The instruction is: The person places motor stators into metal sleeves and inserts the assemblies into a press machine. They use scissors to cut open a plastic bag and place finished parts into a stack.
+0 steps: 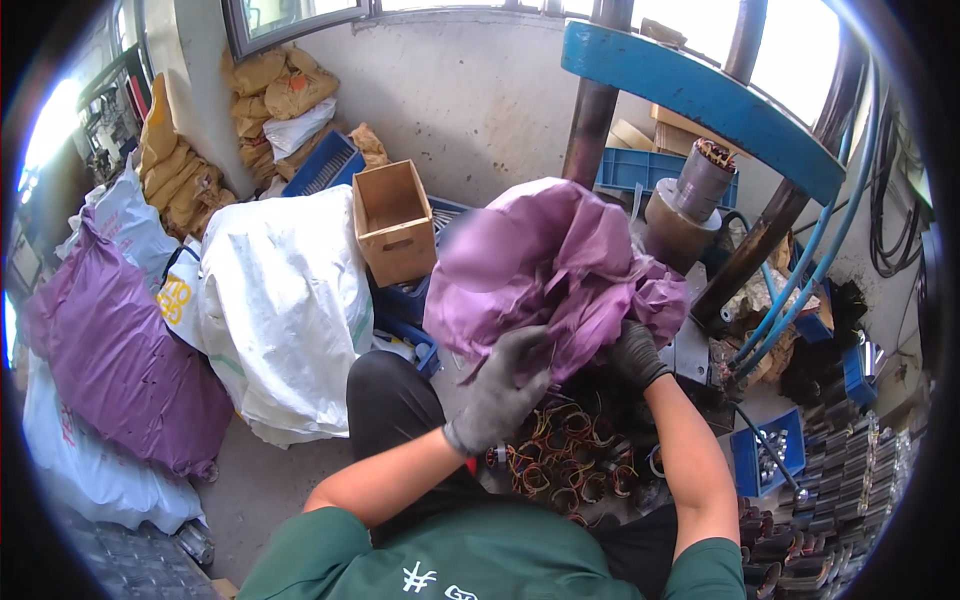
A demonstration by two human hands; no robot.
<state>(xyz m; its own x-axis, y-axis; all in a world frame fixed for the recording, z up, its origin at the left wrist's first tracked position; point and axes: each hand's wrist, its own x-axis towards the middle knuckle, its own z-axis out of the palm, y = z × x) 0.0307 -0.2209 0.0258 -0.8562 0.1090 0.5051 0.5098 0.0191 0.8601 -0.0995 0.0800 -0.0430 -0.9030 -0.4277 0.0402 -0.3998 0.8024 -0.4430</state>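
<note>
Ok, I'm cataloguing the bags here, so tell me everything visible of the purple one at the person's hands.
The purple bag looks like thin plastic, bunched into deep folds, its upper part billowing, with a blurred patch at left. It is held up just beyond the coloured-wire coils. The gloved left hand meets its lower edge; the gloved right hand reaches into its lower-right folds. Any contents are hidden.

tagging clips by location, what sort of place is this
Probably a workshop, perhaps for electric motors: a blue-topped machine, a heap of parts with coloured wires and rows of metal cylinders.
</note>
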